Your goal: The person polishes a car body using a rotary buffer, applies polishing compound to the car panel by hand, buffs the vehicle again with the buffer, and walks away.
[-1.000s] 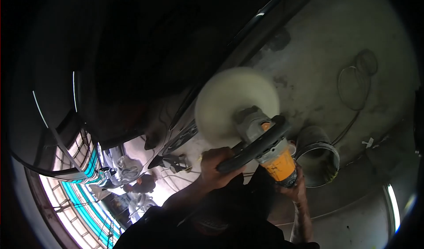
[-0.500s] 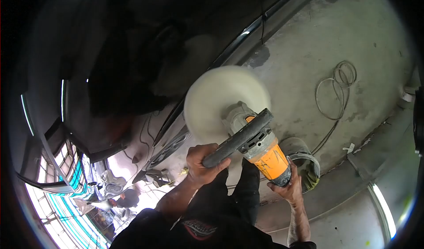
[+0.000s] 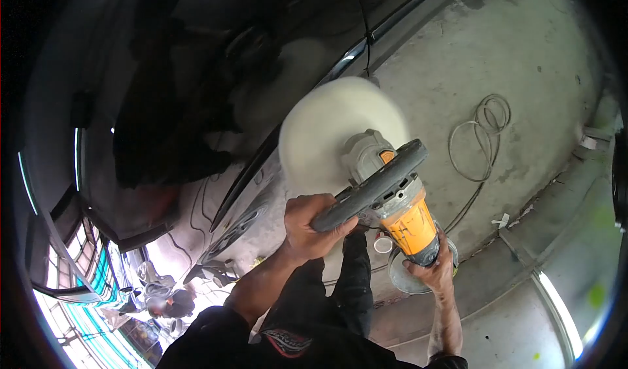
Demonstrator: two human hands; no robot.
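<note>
An orange and grey power polisher [image 3: 409,228] with a round, pale pad [image 3: 324,130] spans the middle of the view. The pad looks blurred, and its left side lies against or just over a glossy dark car body [image 3: 261,94]. My left hand [image 3: 311,228] is wrapped round the black side of the polisher's bow handle [image 3: 376,186]. At the rear end of the orange body, my right hand [image 3: 435,264] grips the tool, fingers curled round its dark cap.
A coiled cable or hose [image 3: 487,137] lies on the concrete floor [image 3: 418,107]. Partly hidden behind the polisher and my right hand stands a bucket [image 3: 402,279], with a small white cup [image 3: 383,243] beside it. A bright light strip [image 3: 559,310] is at the lower right.
The polisher and both hands first shifted left, then slightly back right and up in the view. The bucket, now largely covered, and the coil appear further left as the view shifted. Both grips stay closed.
</note>
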